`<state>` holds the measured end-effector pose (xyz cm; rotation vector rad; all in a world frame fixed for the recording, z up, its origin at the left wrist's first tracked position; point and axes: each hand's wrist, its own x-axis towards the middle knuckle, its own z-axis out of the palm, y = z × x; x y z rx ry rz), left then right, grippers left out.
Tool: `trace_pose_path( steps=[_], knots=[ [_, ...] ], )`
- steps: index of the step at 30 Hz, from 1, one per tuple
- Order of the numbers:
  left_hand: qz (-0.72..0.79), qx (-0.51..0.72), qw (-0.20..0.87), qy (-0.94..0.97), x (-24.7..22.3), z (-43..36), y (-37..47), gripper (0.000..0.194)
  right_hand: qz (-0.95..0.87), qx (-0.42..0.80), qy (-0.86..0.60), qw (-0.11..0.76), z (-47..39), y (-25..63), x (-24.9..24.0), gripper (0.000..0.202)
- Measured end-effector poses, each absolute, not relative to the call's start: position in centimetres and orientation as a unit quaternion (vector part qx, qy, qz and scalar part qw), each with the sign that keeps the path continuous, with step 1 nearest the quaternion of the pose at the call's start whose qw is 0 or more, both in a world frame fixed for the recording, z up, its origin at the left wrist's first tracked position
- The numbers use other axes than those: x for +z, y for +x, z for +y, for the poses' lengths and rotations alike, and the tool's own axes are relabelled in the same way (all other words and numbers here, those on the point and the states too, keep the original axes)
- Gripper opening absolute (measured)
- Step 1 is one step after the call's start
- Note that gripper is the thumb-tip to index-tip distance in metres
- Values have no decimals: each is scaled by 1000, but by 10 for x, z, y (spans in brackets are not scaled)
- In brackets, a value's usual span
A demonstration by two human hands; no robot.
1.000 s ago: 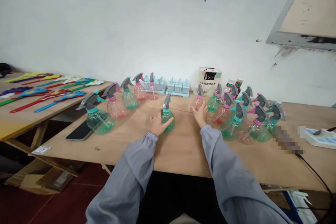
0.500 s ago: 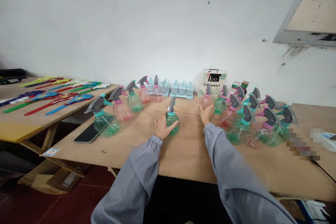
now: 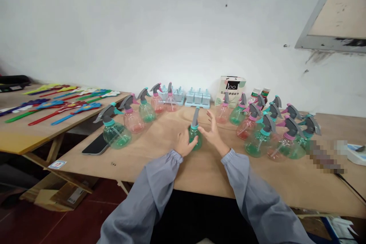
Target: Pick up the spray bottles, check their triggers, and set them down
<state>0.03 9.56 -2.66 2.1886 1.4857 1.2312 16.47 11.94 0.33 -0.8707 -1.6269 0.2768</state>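
Note:
My left hand is wrapped round the body of a green spray bottle with a grey trigger head, upright at the middle of the table. Close to that bottle's right side, my right hand is open, its fingers spread and raised. Behind it stands a pink spray bottle, beside a green one. To the right, several green and pink spray bottles stand in a cluster. On the left a green spray bottle, a pink one and several others form a slanting row.
A phone lies by the left row. Pale blue ice-pop moulds and a printed box stand along the wall. Colourful hand-shaped clappers cover the neighbouring table. A white tray sits far right.
My right hand has let go of the pink spray bottle and moved left and nearer, beside the green bottle. My left hand and the green bottle have shifted slightly right.

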Motion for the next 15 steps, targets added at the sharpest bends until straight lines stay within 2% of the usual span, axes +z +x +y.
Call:
trace_pose_path(
  steps=[3,7,11,15],
  knots=[
    [484,396,81,777,-30,79,13,61,-703,159,-370,586,108,157,13,86],
    [431,395,86,806,-31,79,12,57,-688,202,-389,578,98,159,17,75],
    [461,519,102,712,-4,138,-14,39,-666,213,-397,594,91,166,17,62],
    [559,585,46,587,42,225,-41,49,-671,210,-395,592,85,169,13,57]
  ],
)
